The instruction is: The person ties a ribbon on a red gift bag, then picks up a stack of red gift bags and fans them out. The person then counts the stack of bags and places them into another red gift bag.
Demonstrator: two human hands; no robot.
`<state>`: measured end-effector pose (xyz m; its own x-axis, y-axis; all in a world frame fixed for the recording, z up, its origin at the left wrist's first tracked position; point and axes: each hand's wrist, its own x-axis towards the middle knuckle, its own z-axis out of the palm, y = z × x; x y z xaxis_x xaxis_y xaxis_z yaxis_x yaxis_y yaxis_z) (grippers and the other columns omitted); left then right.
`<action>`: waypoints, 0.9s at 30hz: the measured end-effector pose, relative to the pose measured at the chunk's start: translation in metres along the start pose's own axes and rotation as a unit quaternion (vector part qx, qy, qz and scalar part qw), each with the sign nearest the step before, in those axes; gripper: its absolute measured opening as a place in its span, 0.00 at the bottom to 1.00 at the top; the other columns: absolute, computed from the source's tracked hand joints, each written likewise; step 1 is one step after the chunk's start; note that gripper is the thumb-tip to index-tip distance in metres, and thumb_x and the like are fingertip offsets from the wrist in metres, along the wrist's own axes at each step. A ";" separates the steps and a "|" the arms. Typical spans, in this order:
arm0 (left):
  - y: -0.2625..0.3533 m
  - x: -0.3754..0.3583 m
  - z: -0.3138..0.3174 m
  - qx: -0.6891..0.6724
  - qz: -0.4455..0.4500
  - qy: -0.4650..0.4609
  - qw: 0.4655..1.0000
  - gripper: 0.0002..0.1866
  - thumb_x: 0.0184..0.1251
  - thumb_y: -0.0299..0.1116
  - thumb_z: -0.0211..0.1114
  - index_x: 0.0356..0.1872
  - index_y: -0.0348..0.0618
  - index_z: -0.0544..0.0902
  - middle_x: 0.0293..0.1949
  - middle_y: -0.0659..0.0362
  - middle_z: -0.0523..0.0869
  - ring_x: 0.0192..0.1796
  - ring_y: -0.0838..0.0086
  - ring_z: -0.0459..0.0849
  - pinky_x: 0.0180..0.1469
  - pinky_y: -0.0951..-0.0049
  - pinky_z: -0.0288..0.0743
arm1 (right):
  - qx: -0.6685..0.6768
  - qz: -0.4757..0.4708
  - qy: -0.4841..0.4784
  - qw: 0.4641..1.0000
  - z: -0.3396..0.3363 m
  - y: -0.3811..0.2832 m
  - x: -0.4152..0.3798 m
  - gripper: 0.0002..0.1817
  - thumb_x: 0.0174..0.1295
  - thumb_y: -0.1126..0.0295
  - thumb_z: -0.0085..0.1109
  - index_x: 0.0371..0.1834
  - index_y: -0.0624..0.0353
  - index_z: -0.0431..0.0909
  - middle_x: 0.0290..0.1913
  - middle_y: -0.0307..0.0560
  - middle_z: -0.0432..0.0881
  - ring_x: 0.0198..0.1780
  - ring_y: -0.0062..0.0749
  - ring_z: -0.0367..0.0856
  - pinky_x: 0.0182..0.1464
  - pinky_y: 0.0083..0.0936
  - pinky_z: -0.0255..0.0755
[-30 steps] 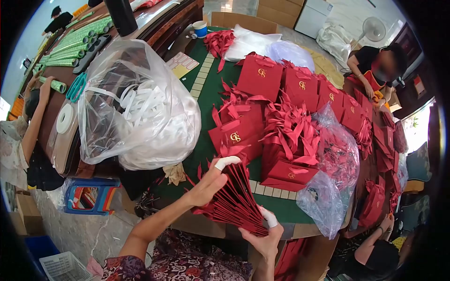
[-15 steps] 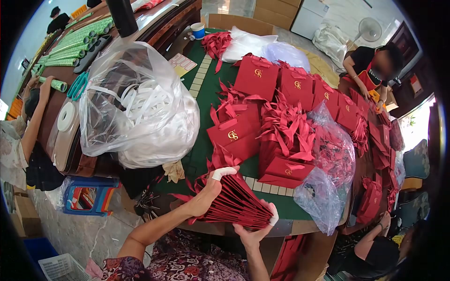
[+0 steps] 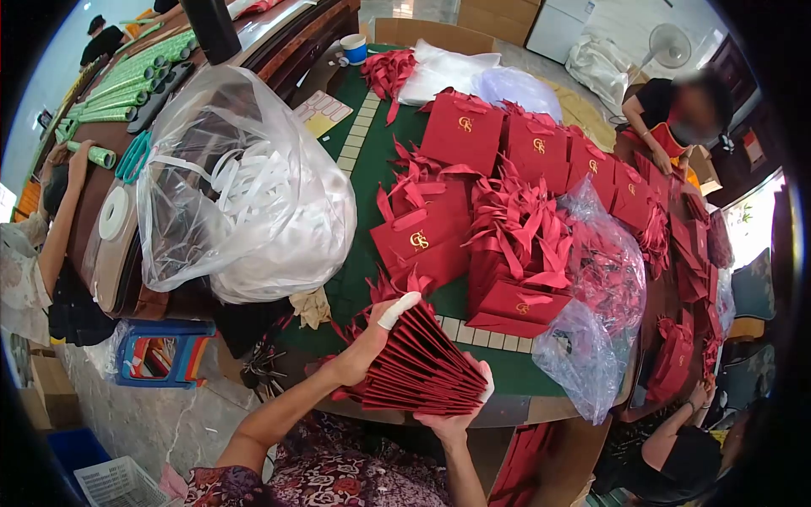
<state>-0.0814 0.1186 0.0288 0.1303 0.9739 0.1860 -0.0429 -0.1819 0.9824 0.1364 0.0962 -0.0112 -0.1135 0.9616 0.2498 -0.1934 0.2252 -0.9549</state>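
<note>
Between my two hands is a fanned stack of flat red paper bags [image 3: 427, 359], held over the near edge of the table. My left hand [image 3: 372, 338], with a white cover on a finger, grips the stack's upper left side. Under its lower right corner, my right hand [image 3: 460, 414] holds the other end, with white on a fingertip too. Red ribbons stick out behind the stack. Just beyond stand red gift bags [image 3: 422, 241] with gold lettering and ribbon handles, and a thick bundle of bags [image 3: 519, 237] topped with loose ribbons.
A large clear plastic bag of white ribbon [image 3: 270, 203] stands at the left. Clear plastic [image 3: 583, 338] covers red ribbons at the right. More red bags [image 3: 460, 135] line the back. Other people work at the left, far right and lower right. A blue stool [image 3: 160, 355] is on the floor.
The stack has fanned wider, showing more of its edges. My right hand has moved slightly lower and my left hand slightly left, both still holding the bags.
</note>
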 end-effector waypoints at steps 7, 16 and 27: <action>-0.010 -0.005 0.011 -0.097 -0.018 0.057 0.993 0.44 0.77 0.63 0.41 0.78 0.35 0.50 0.74 0.52 0.57 0.78 0.66 0.53 0.78 0.64 0.41 | -0.047 -0.035 -0.034 0.998 -0.009 0.014 -0.007 0.70 0.28 0.47 0.89 0.74 0.57 0.50 0.69 0.60 0.64 0.70 0.50 0.66 0.73 0.48 0.63; -0.014 -0.006 0.004 -0.034 -0.009 0.009 0.999 0.44 0.77 0.63 0.37 0.77 0.32 0.51 0.74 0.49 0.56 0.79 0.61 0.48 0.78 0.62 0.37 | -0.054 -0.036 -0.028 0.997 -0.007 0.008 -0.001 0.72 0.26 0.44 0.88 0.74 0.56 0.49 0.69 0.61 0.63 0.70 0.50 0.66 0.73 0.49 0.60; -0.004 -0.004 -0.001 -0.066 -0.070 -0.033 0.995 0.44 0.78 0.59 0.46 0.78 0.35 0.44 0.77 0.51 0.49 0.80 0.65 0.45 0.79 0.62 0.36 | -0.077 -0.043 -0.013 0.996 -0.002 0.019 -0.007 0.75 0.22 0.42 0.89 0.72 0.58 0.46 0.63 0.60 0.62 0.63 0.47 0.68 0.65 0.45 0.66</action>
<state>-0.0824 0.1151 0.0237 0.2097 0.9763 0.0536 -0.1496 -0.0221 0.9885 0.1357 0.0937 -0.0312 -0.1294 0.9335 0.3344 -0.0520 0.3304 -0.9424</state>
